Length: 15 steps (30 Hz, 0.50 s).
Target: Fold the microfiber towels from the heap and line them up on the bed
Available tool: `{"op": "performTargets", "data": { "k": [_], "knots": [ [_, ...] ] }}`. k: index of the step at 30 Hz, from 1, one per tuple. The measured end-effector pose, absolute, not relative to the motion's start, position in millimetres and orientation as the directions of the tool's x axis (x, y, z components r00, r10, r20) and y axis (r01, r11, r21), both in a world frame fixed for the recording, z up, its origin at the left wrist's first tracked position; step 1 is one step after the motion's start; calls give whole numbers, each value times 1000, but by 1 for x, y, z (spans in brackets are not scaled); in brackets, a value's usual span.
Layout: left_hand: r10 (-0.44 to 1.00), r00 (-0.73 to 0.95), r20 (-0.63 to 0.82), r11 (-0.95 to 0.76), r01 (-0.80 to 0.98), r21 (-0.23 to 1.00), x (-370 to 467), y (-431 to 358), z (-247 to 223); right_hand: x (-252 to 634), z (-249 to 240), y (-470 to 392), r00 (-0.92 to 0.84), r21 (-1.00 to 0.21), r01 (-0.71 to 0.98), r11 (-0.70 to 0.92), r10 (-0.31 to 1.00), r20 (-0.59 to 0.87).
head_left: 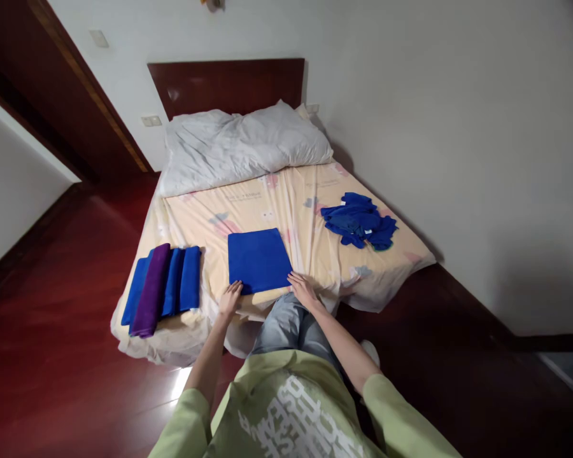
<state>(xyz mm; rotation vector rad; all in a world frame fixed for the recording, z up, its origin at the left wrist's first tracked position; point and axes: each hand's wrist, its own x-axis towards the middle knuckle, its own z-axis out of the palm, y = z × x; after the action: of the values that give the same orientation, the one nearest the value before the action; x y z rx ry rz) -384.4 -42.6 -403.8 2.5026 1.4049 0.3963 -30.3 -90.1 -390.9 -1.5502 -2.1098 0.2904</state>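
Note:
A blue cloth (258, 259), folded into a flat rectangle, lies near the front edge of the bed. My left hand (230, 298) touches its near left corner, fingers stretched out. At the near right corner rests my right hand (302, 288), its fingers also extended on the cloth. To the left is a row of rolled or folded blue cloths (190, 278), with a purple one (153, 289) lying among them. A crumpled heap of blue cloth (359, 220) sits on the right side of the bed.
The bed has a patterned cream sheet (248, 203), a white quilt or pillow (243, 143) at its far end and a dark red headboard (229, 86). A wall (458, 159) stands at the right. Dark red floor (62, 305) shows at the left.

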Motion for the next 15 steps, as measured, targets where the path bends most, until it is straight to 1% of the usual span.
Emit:
{"op": "performTargets", "data": {
  "k": [2,4,7,10,13,15],
  "knots": [
    [862,494,117,-501,793,346,-386,-40,-404,-32,-389,-85,-243,-437,836,331,939,244],
    [860,496,123,-505,787,355,-390,-41,-402,-34,-388,-81,-212,-450,844,292,952,220],
    [847,515,134,-526,770,361,-399,-49,-398,-33,-386,-85,-122,-512,833,210,972,201],
    [825,540,165,-557,732,393,-410,-62,-396,-29,-387,-100,-88,-565,803,190,975,203],
    [837,515,185,-531,682,504,-416,-72,-398,-27,-387,-114,-85,-610,769,192,976,200],
    [874,446,190,-463,652,600,-415,-74,-399,-29,-386,-118,-85,-634,748,197,976,203]
  ]
}}
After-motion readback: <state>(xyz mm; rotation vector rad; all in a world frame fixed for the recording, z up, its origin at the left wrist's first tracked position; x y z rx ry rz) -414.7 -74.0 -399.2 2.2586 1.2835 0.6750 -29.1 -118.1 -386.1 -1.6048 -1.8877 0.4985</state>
